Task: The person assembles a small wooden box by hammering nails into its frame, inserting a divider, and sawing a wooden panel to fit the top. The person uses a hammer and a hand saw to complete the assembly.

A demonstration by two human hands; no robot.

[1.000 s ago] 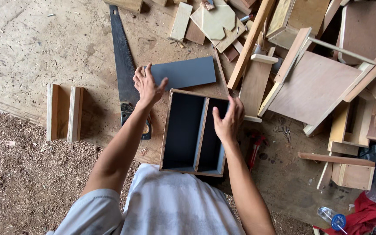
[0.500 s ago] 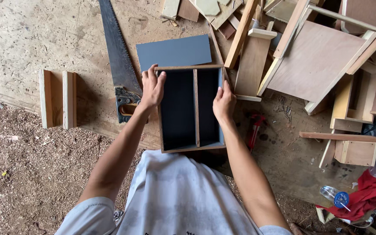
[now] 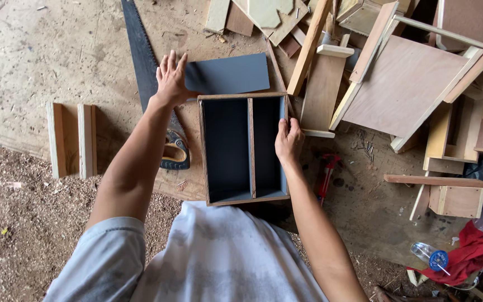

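Fingers of left hand spread flat on dark grey rectangular panel, right hand gripping grey-lined wooden two-compartment box; fitting stage, needing panel lifted next.

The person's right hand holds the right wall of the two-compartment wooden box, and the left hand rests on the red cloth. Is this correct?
Not quite. In the head view the left hand reaches the grey panel beyond the wooden box, not the red cloth. The right hand does hold the box's right wall.

Handsaw, wood scraps, red cloth
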